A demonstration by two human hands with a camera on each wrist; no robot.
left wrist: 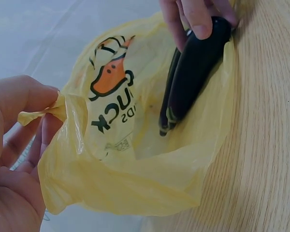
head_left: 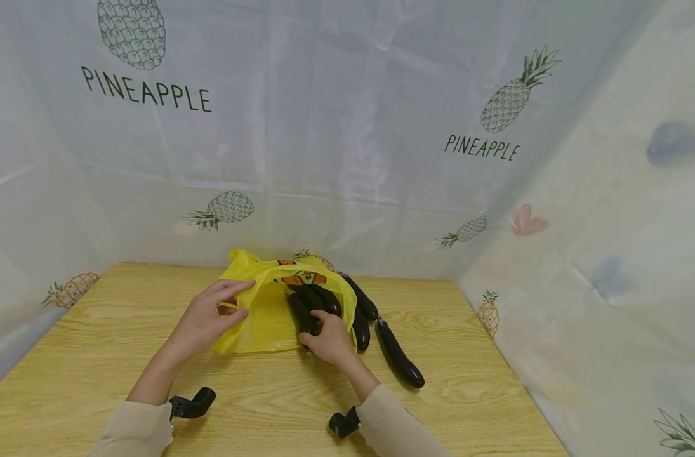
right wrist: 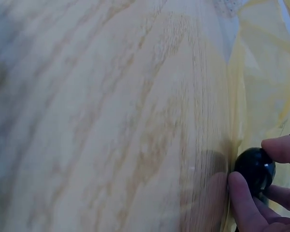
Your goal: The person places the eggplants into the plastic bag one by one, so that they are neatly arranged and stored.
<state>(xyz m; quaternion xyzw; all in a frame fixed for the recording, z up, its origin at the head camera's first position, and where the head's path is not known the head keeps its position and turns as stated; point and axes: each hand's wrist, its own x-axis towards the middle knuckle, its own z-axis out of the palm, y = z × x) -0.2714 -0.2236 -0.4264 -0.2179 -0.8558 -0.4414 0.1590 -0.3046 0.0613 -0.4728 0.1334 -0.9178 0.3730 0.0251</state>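
A yellow plastic bag [head_left: 261, 327] lies on its side on the wooden table, its mouth facing me. My left hand [head_left: 210, 314] pinches the bag's left rim between thumb and fingers; in the left wrist view a twisted bit of the bag [left wrist: 63, 107] is between them. Inside the mouth, my right hand [head_left: 331, 343] grips a dark eggplant [head_left: 297, 311] by its rounded end. That glossy end [right wrist: 255, 169] shows between thumb and fingers in the right wrist view. Another eggplant [head_left: 327, 299] lies beside it in the bag. The eggplants' stem ends point inward.
Right of the bag, several eggplants lie on the table: one [head_left: 361, 331] close against the bag's rim, another [head_left: 363, 299] behind, and one [head_left: 401, 360] nearer me. Pineapple-printed sheeting [head_left: 336, 158] hangs around the table [head_left: 467, 406].
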